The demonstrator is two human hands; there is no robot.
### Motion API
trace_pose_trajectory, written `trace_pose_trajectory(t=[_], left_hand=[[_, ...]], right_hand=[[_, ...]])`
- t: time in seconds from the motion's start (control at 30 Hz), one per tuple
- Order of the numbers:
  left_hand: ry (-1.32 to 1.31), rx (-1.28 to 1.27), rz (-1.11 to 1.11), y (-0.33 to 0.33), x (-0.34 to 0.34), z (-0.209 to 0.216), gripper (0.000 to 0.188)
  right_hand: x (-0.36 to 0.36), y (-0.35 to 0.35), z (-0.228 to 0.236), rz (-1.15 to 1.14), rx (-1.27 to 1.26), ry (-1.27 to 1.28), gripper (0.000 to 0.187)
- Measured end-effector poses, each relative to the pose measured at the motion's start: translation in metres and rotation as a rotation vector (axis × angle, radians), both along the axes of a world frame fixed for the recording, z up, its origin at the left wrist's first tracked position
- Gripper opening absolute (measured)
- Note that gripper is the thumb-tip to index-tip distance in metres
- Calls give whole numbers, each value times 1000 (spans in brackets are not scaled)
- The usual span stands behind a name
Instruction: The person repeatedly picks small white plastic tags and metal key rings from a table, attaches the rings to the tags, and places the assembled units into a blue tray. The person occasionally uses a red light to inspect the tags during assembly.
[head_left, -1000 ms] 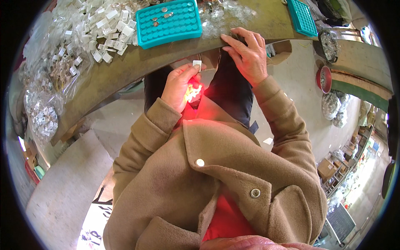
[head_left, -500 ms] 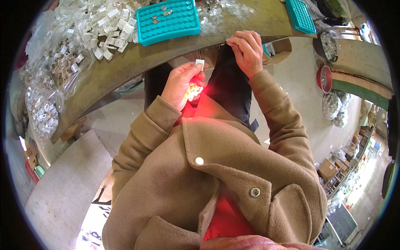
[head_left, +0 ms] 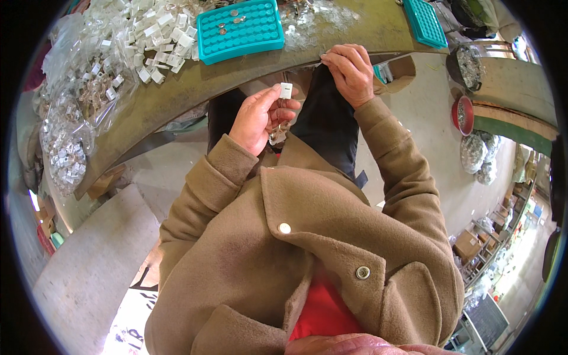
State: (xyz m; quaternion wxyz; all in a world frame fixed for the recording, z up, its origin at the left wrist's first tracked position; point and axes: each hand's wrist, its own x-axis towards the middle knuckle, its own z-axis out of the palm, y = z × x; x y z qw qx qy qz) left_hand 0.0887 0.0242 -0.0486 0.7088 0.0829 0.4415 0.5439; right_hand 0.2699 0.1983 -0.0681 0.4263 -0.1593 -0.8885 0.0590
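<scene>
1. Head view: the left hand (head_left: pixel 257 118) is raised below the desk (head_left: pixel 367 32) edge, pinching a small white tag-like piece (head_left: pixel 286 90) between thumb and fingertips.
2. Left hand state: mostly closed; the thumb presses the white piece from the front, and the curled fingers also gather a small bunch of pale, shiny bits (head_left: pixel 278 135) against the palm. What those bits are is too small to tell.
3. Right hand (head_left: pixel 349 71) state: fingers bent and nearly closed at the desk edge, tips pinched on something thin; what it is cannot be made out.
4. Judgement on good handling: keep the white piece gripped by its edges so its face stays in sight, and steady both wrists before bringing the hands together.
5. Nearby on the desk: a teal compartment tray (head_left: pixel 239 29) with a few small parts, a heap of white pieces (head_left: pixel 154 35) to its left, and clear bags (head_left: pixel 68 148) of similar pieces.
</scene>
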Motion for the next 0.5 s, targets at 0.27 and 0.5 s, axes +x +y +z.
trace_pose_trajectory(t=[0.27,0.5], left_hand=[[-30,36,-37,14,3,11,35],[-237,134,6,25,-5,15,37]], right_hand=[[-16,7,19,-147,-321,35,7],[-30,16,41,-179,-753,38,22]])
